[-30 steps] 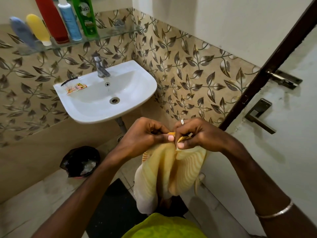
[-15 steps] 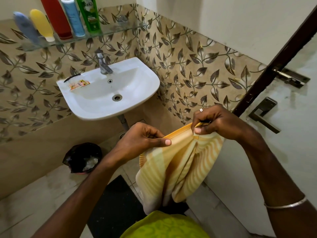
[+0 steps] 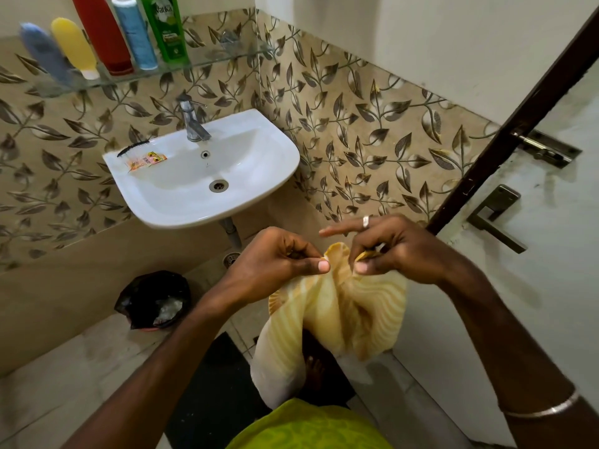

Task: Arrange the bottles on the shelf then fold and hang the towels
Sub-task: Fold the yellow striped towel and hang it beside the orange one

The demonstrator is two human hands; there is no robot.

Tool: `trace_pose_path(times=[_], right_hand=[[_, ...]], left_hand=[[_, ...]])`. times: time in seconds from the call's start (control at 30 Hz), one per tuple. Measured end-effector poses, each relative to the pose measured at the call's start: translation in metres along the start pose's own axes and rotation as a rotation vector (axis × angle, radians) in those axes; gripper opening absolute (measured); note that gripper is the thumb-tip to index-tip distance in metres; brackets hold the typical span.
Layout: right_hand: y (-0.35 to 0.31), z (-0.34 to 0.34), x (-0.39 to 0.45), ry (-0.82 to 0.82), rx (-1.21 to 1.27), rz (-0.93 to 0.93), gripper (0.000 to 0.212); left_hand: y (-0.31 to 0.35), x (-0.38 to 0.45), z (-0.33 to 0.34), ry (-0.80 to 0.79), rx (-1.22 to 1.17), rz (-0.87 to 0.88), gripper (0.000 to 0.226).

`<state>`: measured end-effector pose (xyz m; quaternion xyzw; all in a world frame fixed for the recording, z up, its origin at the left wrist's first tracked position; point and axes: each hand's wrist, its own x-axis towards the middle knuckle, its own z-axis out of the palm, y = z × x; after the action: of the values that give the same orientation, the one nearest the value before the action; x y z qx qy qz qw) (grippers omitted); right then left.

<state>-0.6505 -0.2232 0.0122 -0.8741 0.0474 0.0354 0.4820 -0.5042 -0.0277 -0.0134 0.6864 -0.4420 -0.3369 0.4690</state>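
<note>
A yellow striped towel (image 3: 343,315) hangs in folds in front of me, above the floor. My left hand (image 3: 278,257) pinches its top edge between thumb and fingers. Close beside it, my right hand (image 3: 389,247) pinches the same edge, its index finger sticking out straight. On the glass shelf (image 3: 207,58) at the upper left stand several bottles: a blue one (image 3: 43,50) and a yellow one (image 3: 76,47) leaning, then a red one (image 3: 102,34), a light blue one (image 3: 134,34) and a green one (image 3: 165,27) upright.
A white washbasin (image 3: 259,176) with a tap (image 3: 191,119) hangs under the shelf. A black-lined bin (image 3: 154,299) stands on the floor at the left, a dark mat (image 3: 214,377) below me. The door (image 3: 551,254) with its handle (image 3: 496,215) is at the right.
My hands, spread apart half a second ago with the towel edge stretched between them, have come back close together, bunching the edge. The camera view has shifted slightly.
</note>
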Motion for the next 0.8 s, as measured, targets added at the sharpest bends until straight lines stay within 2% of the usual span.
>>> trace_pose_path(times=[0.1, 0.23, 0.43, 0.7, 0.8], right_hand=[[0.000, 0.020, 0.007, -0.071, 0.090, -0.017, 0.021], [0.003, 0.019, 0.010, -0.006, 0.051, -0.065, 0.004], [0.002, 0.004, 0.011, 0.027, -0.007, -0.063, 0.006], [0.013, -0.020, 0.006, 0.123, 0.024, 0.033, 0.007], [0.020, -0.029, 0.003, 0.183, 0.028, 0.067, 0.014]], left_hand=[[0.001, 0.004, 0.001, -0.014, 0.007, 0.040, 0.015], [0.001, 0.004, -0.001, -0.032, 0.005, 0.020, 0.018], [-0.001, -0.003, -0.003, -0.017, -0.019, -0.081, 0.019], [-0.004, -0.014, -0.013, 0.028, -0.029, -0.145, 0.019], [-0.006, -0.015, -0.016, 0.036, -0.011, -0.152, 0.018]])
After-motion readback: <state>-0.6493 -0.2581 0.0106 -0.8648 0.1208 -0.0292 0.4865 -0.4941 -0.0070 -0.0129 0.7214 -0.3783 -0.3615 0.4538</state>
